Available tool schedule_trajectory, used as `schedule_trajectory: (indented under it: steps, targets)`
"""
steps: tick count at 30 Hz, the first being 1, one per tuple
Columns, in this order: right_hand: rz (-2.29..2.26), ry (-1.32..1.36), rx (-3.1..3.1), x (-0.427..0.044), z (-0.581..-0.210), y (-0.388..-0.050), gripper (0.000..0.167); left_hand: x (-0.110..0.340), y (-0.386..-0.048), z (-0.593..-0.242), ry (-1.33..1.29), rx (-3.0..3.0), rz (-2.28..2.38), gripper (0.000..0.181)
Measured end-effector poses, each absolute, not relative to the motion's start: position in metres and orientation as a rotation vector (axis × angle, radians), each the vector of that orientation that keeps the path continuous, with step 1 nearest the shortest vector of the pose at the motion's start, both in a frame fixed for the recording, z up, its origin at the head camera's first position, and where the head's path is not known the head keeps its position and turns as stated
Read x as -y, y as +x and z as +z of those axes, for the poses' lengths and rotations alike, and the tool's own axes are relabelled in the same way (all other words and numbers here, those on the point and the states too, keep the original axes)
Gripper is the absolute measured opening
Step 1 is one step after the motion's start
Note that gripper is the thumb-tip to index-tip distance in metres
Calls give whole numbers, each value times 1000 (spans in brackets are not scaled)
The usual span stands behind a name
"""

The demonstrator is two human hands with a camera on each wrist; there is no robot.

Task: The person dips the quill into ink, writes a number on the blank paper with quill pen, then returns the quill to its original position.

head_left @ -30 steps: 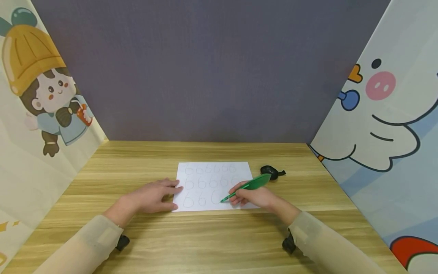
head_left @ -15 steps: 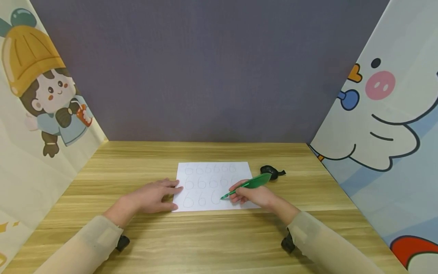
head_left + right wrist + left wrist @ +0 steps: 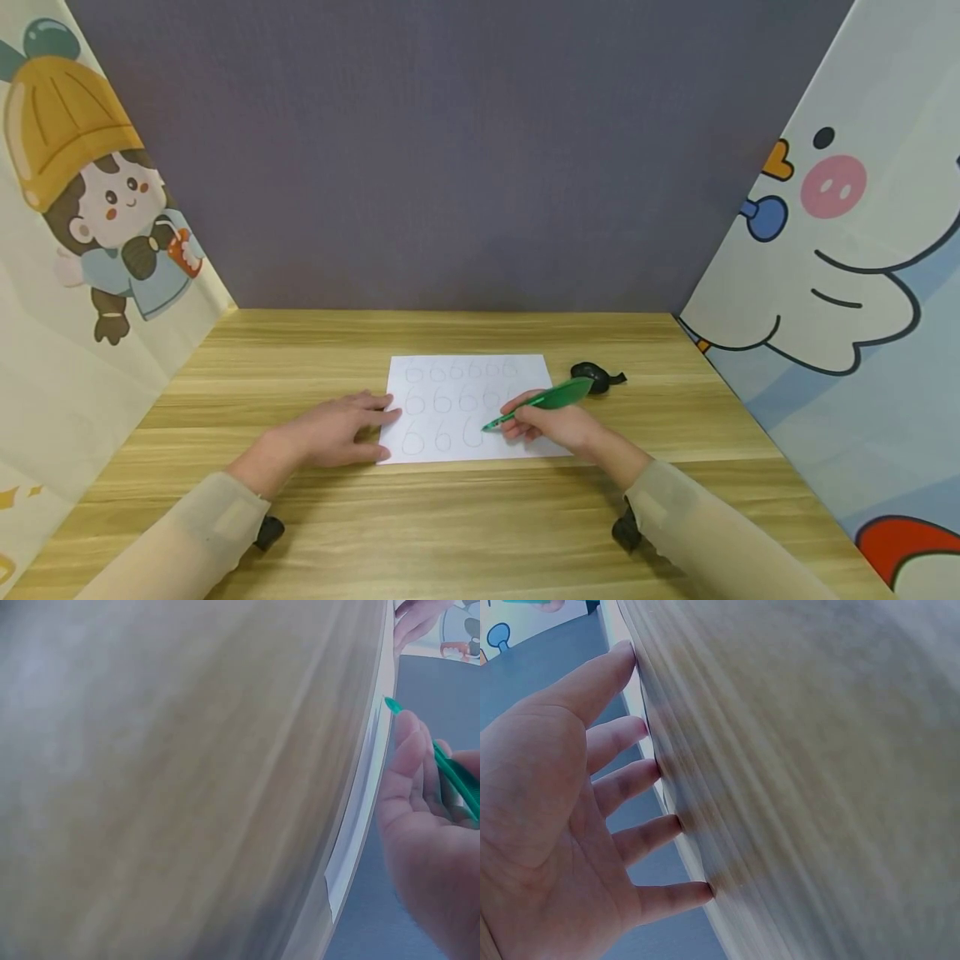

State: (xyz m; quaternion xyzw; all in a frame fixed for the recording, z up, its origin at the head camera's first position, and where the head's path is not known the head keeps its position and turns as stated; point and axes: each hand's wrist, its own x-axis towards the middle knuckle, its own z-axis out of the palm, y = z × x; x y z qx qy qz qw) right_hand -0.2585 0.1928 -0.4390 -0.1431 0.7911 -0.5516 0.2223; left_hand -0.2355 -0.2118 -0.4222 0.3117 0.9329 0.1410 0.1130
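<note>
Steady sheet, light stroke

The green pen (image 3: 553, 396) is pinched between the thumb and fingers of the person's right hand (image 3: 561, 427), its tip at the right side of the third figure (image 3: 464, 432) in the bottom row. The sheet of paper (image 3: 456, 419) lies flat on the wooden table (image 3: 420, 525) between the two hands. The left hand (image 3: 337, 429) has its fingers spread, with fingertips at the sheet's left edge.

The step in hand looks like rounding the loop of a 6 (whether its line already meets is too fine to tell). Done well, it calls for light, even pressure and a curve matched in size to the two beside it. The left fingertips should press just enough that the paper cannot skid or turn under the nib. The pen's broad, leaf-like end could sway the tip, so a firm pinch near the point helps; the black object (image 3: 588, 375) sits close behind it.
</note>
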Motion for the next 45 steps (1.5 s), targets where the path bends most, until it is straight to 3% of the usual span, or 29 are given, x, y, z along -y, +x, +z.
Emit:
schedule_trajectory:
  steps: [45]
  targets:
    - [-1531,-402,-2131,-173,-435,-261,35,213,-236,-424,957,-2743,414,71]
